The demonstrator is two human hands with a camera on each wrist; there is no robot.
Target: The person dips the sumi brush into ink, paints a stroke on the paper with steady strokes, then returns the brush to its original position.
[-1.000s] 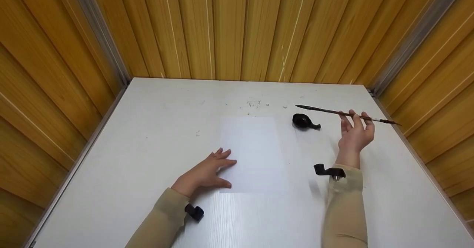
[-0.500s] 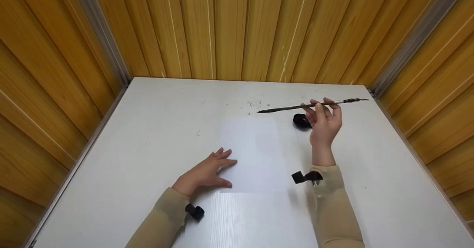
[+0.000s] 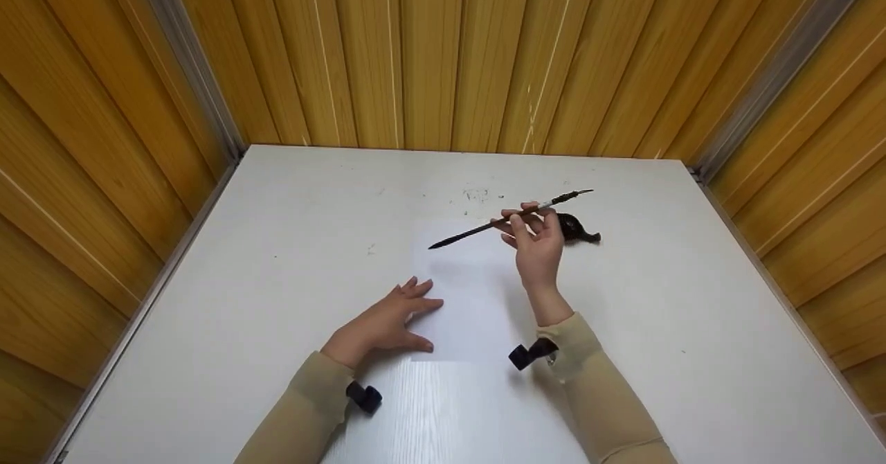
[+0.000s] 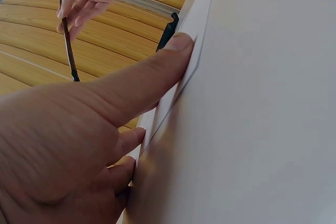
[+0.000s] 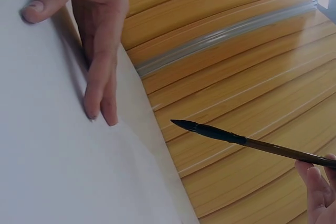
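Note:
My right hand point(image 3: 540, 253) pinches a writing brush point(image 3: 477, 230) by its brown handle, held up over the far part of a white sheet of paper point(image 3: 471, 311). The brush's dark pointed tip is toward the left, and its far end slants up to the right. With fingers spread, my left hand point(image 3: 387, 318) rests on the left edge of the paper. In the left wrist view its thumb point(image 4: 181, 43) lies on the sheet near a corner. Behind the right hand sits a shiny black rounded thing with a narrow neck point(image 3: 574, 228), partly hidden by that hand.
The white table point(image 3: 277, 208) carries dark specks point(image 3: 476, 194) beyond the paper. Yellow wood-look panels point(image 3: 415, 55) wall in the back and both sides, with metal strips at the corners. Each sleeve cuff bears a black wrist camera mount point(image 3: 365, 397).
My right hand has carried the brush leftward from the table's right side to above the paper, its tip now lower. The left hand has stayed in place.

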